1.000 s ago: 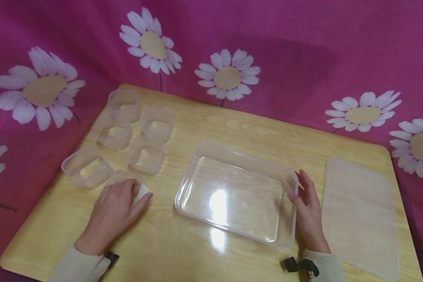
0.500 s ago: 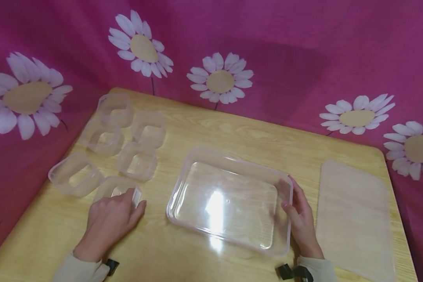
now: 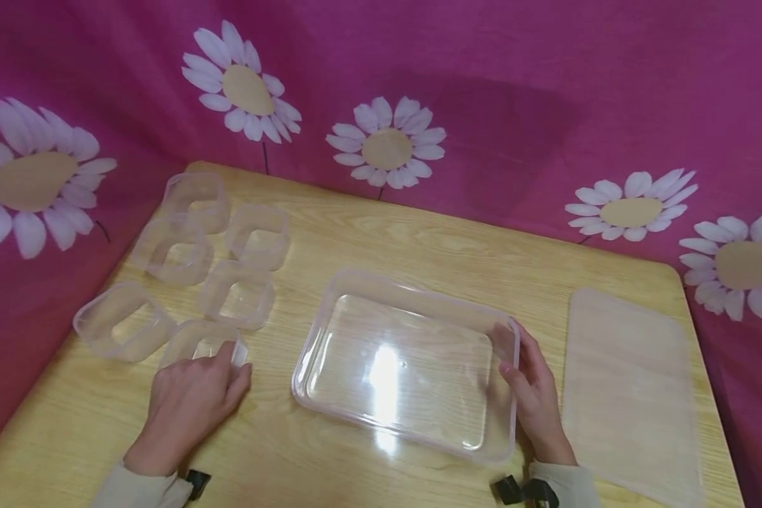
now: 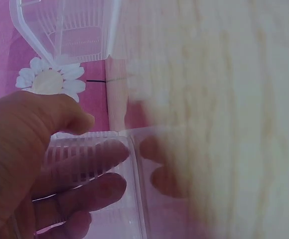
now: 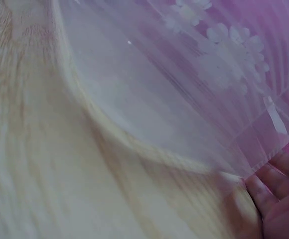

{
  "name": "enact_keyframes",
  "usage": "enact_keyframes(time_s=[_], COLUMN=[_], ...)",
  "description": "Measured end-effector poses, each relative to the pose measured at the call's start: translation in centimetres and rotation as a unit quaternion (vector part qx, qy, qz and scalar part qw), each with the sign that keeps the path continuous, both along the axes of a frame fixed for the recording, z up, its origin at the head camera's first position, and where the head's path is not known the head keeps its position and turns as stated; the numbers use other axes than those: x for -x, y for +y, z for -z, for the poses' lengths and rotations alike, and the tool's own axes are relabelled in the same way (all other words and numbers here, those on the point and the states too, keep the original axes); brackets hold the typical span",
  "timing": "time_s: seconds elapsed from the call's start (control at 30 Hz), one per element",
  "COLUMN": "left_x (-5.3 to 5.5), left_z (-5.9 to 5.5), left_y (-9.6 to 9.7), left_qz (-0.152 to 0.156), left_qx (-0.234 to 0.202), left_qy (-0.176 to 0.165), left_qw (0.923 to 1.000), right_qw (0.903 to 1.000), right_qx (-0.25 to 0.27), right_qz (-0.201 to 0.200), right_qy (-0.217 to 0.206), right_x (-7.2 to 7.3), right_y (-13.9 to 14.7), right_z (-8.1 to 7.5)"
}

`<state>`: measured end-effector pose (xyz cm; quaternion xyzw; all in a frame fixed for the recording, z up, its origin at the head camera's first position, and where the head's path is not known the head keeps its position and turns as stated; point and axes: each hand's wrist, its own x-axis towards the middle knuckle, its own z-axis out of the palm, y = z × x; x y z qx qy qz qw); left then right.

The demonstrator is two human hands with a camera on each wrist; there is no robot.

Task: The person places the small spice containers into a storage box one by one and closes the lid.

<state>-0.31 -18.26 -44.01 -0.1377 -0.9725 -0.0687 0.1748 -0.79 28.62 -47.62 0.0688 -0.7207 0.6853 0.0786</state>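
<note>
In the head view my left hand (image 3: 187, 395) grips the right wall of a small clear plastic container (image 3: 197, 339), the nearest of the small ones. Through clear plastic in the left wrist view, several of its fingers (image 4: 104, 189) show, with the thumb above. My right hand (image 3: 536, 395) holds the right end of a large clear rectangular container (image 3: 400, 367), thumb over the rim and fingers outside. That container stands open-topped in the middle of the table. The right wrist view shows its ribbed wall (image 5: 174, 74) beside the fingers. Part of the small container is hidden behind my left hand.
Several more small clear containers, such as one at the left edge (image 3: 123, 321) and one behind (image 3: 257, 236), stand at the table's left. A flat frosted lid (image 3: 631, 395) lies at the right. Pink flowered cloth (image 3: 508, 42) rises behind the wooden table (image 3: 444, 240).
The head view has shifted a little, so everything appears farther left and slightly lower. Both hands stay at the same containers, with the left fingers slightly changed on the small one.
</note>
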Motion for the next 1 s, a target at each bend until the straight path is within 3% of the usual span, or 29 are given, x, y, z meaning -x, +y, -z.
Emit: enact_keyframes(time_s=[0.4,0.7,1.0], left_x=[-0.03,-0.06,-0.16], left_z=[0.03,0.01,0.05], left_y=[-0.01,0.17,0.23], left_qz=[-0.005,-0.008,-0.008], left_qx=[-0.003,-0.007,-0.006], left_qy=[-0.008,-0.015,-0.01], left_qw=[0.9999,0.9998,0.9999], right_qw=[1.0,0.9998,0.9999], right_qx=[-0.005,-0.005,-0.015], right_qz=[0.005,-0.015,0.001], right_qy=[-0.001,0.007,0.002], right_x=[-0.02,0.14,0.14], right_y=[-0.05,0.2,0.23], right_z=[0.12,0.29,0.33])
